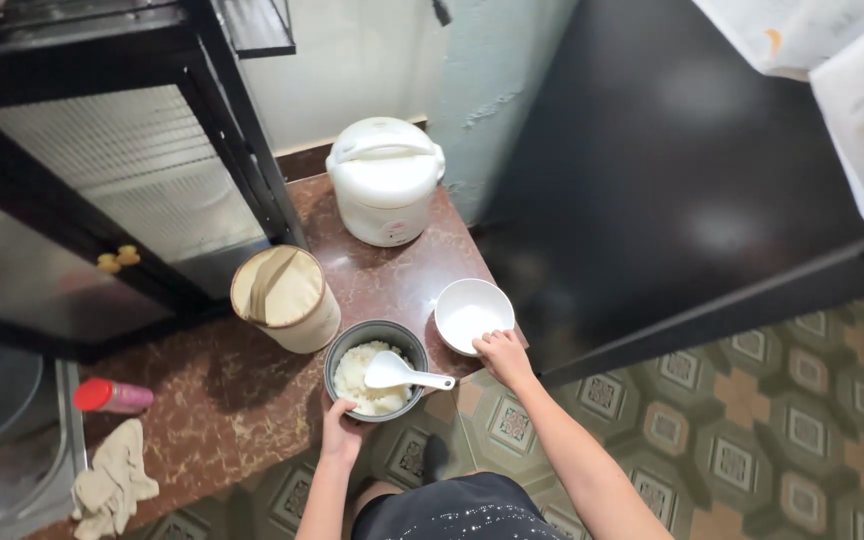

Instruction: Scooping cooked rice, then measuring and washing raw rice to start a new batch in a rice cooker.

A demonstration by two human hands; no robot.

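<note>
**A:** Both hands are at the front edge of the brown marbled stone tabletop (252, 400). The left hand (340, 432) is clasped on the near rim of the round grey metal pot of cooked white rice (375, 369), fingers curled on it. The right hand (500, 354) pinches the near rim of the empty white ceramic bowl (472, 314).

**B:** That's my worry. I'd say the pot sits very close to the edge, and the bowl looks partly over it; one careless tug could send either down onto the patterned tile floor (792, 420).

**A:** And the white plastic rice paddle (400, 372) lies loose in the rice, handle jutting over the rim toward the bowl. It looks easy to flick out with a knock.

**B:** Count it off?

**A:** One pot, one bowl, one paddle. Behind them one closed white electric rice cooker (386, 180), and just left of the pot one cream cylindrical container (286, 297). Far left, one pink bottle with a red cap (112, 396) lying down and one crumpled beige cloth (112, 482).

**B:** Two hands, both busy.
</note>
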